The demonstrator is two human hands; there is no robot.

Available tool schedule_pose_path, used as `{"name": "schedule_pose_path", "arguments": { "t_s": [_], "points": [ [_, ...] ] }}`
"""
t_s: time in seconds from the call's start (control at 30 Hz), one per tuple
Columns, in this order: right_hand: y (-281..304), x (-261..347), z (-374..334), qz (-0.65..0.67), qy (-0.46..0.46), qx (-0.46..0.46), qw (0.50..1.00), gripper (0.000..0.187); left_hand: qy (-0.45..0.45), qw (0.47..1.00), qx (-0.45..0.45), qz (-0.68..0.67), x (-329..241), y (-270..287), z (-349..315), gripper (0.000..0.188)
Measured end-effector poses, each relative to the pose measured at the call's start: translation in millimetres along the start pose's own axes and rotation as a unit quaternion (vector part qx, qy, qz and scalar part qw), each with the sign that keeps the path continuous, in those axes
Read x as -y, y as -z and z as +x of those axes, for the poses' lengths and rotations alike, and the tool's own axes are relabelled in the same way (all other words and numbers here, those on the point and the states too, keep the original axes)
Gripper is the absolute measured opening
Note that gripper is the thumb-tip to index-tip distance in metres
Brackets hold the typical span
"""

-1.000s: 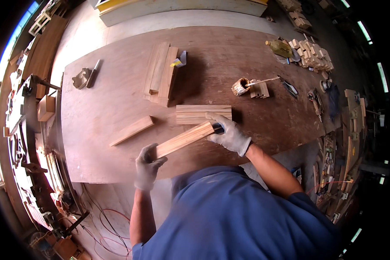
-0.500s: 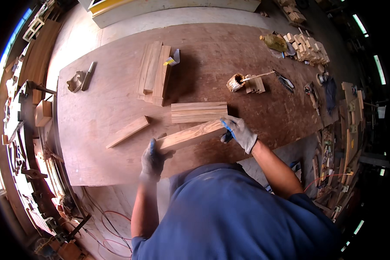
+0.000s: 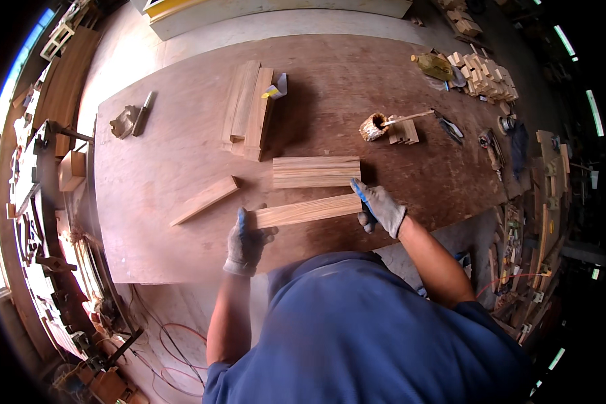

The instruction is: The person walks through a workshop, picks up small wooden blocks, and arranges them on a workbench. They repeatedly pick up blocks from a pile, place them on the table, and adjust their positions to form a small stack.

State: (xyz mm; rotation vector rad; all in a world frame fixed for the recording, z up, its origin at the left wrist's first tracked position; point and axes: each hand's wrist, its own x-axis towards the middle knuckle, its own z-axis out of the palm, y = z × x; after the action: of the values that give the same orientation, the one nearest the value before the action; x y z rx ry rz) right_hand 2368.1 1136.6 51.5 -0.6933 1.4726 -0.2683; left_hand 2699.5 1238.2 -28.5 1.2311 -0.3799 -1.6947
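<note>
Between my two gloved hands I hold a light wooden board (image 3: 306, 211) near the table's front edge. My left hand (image 3: 245, 244) is closed round its left end, thumb up. At the right end my right hand (image 3: 380, 207) grips it, the blue-tipped thumb on the upper edge and fingers beneath. Just beyond lies a block of wooden strips (image 3: 316, 173), placed side by side. A single wooden piece (image 3: 205, 200) rests at an angle to the left. Farther off is a stack of longer boards (image 3: 248, 111) with a small white and yellow item (image 3: 275, 88) on it.
On the brown table (image 3: 182, 135) stands a crusted pot (image 3: 373, 127) with a stick across it, beside small wood blocks (image 3: 403, 130) and pliers (image 3: 450, 128). A knife (image 3: 143, 114) lies far left. Many small blocks (image 3: 485, 75) and a yellowish bottle (image 3: 431, 66) occupy the far right corner.
The held board has turned, now lying more level with its broad grained face showing. My right hand has shifted slightly on its end. The whole view has moved a little.
</note>
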Motion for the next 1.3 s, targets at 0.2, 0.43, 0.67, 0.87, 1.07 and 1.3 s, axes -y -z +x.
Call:
{"name": "schedule_pose_path", "arguments": {
  "t_s": [0.2,0.43,0.67,0.87,1.07,1.3],
  "points": [
    [3.8,-4.3,2.5,0.011,0.000,-0.002,1.000,0.063,0.033,0.996,-0.004,-0.085,-4.4,-5.6,0.5,0.056],
    [7.5,-20.4,9.9,0.003,-0.013,0.013,1.000,0.056,-0.003,1.000,0.008,-0.026,28.2,23.6,21.6,0.053],
    [19.2,-63.8,31.0,-0.103,0.107,0.076,0.986,0.047,0.073,0.991,-0.015,0.107,6.2,2.8,24.5,0.064],
    [11.1,-69.6,34.2,-0.438,0.192,-0.104,0.872,0.056,-0.141,0.876,-0.010,0.461,15.4,-13.4,44.9,0.075],
    [6.2,-94.2,57.5,-0.353,0.286,-0.278,0.846,0.053,-0.200,0.785,-0.096,0.578,15.9,-41.4,60.8,0.077],
    [12.3,-95.2,59.7,-0.279,0.138,-0.230,0.922,0.065,-0.149,0.845,-0.118,0.500,51.8,-18.4,78.8,0.077]
  ]
}}
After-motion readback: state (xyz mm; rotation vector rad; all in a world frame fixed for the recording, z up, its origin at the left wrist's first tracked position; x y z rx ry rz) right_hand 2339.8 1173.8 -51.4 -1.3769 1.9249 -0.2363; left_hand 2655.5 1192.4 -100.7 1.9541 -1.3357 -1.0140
